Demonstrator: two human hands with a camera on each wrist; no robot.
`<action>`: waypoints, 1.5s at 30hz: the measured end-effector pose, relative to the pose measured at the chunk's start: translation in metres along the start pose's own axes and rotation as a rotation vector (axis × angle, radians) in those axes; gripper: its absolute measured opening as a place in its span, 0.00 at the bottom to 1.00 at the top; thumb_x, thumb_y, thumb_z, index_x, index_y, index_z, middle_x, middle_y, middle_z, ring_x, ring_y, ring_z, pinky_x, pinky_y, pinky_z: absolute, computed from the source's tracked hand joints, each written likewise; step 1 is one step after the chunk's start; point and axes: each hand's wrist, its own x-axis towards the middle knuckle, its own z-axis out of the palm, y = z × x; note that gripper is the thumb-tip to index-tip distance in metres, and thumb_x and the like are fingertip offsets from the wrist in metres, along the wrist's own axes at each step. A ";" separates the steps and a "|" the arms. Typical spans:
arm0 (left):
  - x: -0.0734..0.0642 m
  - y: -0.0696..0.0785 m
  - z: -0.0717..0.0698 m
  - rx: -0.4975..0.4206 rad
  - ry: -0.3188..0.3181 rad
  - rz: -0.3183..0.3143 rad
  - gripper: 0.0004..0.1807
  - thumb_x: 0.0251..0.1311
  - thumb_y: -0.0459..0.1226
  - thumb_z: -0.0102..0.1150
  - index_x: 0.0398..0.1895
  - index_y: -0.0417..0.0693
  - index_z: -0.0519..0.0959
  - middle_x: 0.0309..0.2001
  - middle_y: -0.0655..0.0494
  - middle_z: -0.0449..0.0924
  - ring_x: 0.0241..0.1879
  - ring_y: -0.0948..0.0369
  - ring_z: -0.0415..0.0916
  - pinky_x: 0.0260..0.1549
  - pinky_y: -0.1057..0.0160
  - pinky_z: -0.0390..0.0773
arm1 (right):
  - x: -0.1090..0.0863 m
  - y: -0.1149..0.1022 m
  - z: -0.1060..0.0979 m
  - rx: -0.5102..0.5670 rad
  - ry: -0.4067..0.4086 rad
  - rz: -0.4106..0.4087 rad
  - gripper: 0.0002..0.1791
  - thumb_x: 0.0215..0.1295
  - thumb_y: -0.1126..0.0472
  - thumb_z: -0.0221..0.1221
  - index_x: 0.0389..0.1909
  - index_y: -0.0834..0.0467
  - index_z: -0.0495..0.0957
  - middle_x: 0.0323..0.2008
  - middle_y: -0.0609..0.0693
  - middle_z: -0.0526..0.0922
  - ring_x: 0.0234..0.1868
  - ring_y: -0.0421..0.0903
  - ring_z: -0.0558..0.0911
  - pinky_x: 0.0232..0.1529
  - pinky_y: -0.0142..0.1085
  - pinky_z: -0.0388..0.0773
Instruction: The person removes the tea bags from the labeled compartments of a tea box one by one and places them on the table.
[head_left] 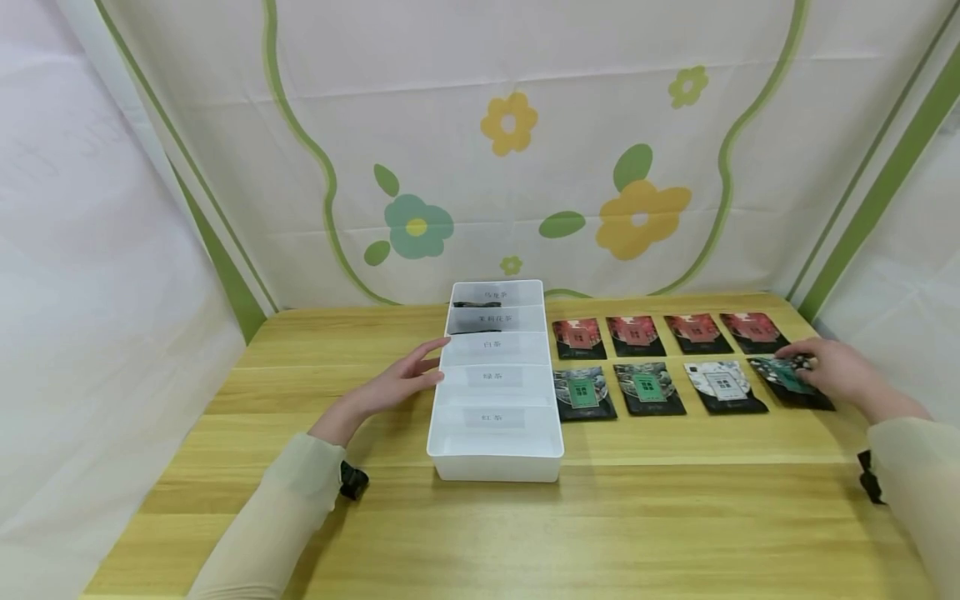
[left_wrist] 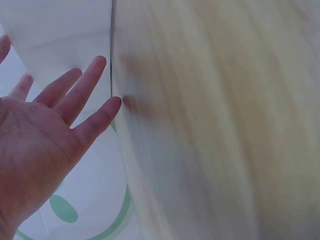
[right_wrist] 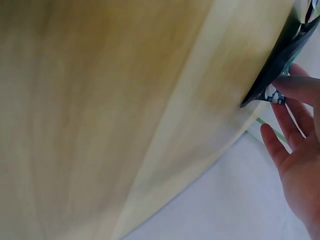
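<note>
My left hand [head_left: 405, 377] rests its fingertips against the left side of a white divided box [head_left: 495, 468], fingers spread and loosely extended in the left wrist view. The box has several compartments in a row, each with a printed label; dark packet edges show in the two far ones. At the right end of the near row, my right hand [head_left: 836, 373] pinches a dark tea packet with a green label [head_left: 787, 385]. In the right wrist view, the thumb [right_wrist: 300, 89] lies over that packet's bent edge, and fingers show beyond it.
Behind it lies a row of red-and-black packets [head_left: 697, 332]. Left of the pinched packet are a white-and-black packet [head_left: 723, 387] and two green-labelled packets [head_left: 648, 387]. The wooden table [head_left: 600, 533] meets a flowered cloth backdrop [head_left: 465, 158], with cloth walls at both sides.
</note>
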 end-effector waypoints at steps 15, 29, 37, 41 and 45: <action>0.001 0.000 0.001 -0.015 -0.003 0.019 0.34 0.73 0.38 0.49 0.78 0.51 0.47 0.75 0.42 0.48 0.72 0.46 0.49 0.66 0.44 0.53 | -0.002 -0.003 -0.006 0.067 0.073 0.075 0.19 0.62 0.70 0.59 0.53 0.71 0.74 0.51 0.83 0.67 0.37 0.69 0.75 0.34 0.58 0.70; -0.001 0.002 0.000 0.006 0.000 0.003 0.35 0.73 0.41 0.49 0.78 0.54 0.48 0.74 0.41 0.48 0.72 0.44 0.50 0.66 0.43 0.53 | 0.036 -0.088 -0.016 0.131 0.148 -0.086 0.18 0.67 0.66 0.60 0.56 0.68 0.76 0.49 0.70 0.78 0.41 0.63 0.78 0.37 0.56 0.75; -0.001 0.003 0.001 0.005 0.003 0.000 0.34 0.73 0.40 0.49 0.78 0.54 0.48 0.75 0.42 0.48 0.72 0.45 0.50 0.66 0.43 0.54 | 0.065 -0.154 -0.012 0.268 0.153 -0.101 0.20 0.70 0.59 0.58 0.60 0.64 0.74 0.54 0.67 0.77 0.48 0.62 0.78 0.45 0.56 0.74; -0.001 0.002 0.000 0.006 0.002 0.004 0.34 0.73 0.40 0.49 0.77 0.54 0.48 0.74 0.42 0.49 0.72 0.46 0.50 0.66 0.44 0.54 | 0.079 -0.184 -0.006 0.319 0.156 -0.149 0.20 0.71 0.60 0.57 0.61 0.64 0.73 0.56 0.64 0.76 0.54 0.62 0.74 0.52 0.58 0.69; 0.000 0.002 0.000 0.012 0.005 0.002 0.34 0.73 0.40 0.50 0.77 0.54 0.49 0.74 0.42 0.49 0.72 0.46 0.51 0.66 0.43 0.53 | 0.095 -0.215 0.001 0.376 0.163 -0.216 0.19 0.71 0.62 0.57 0.60 0.64 0.73 0.56 0.62 0.77 0.56 0.60 0.74 0.54 0.57 0.69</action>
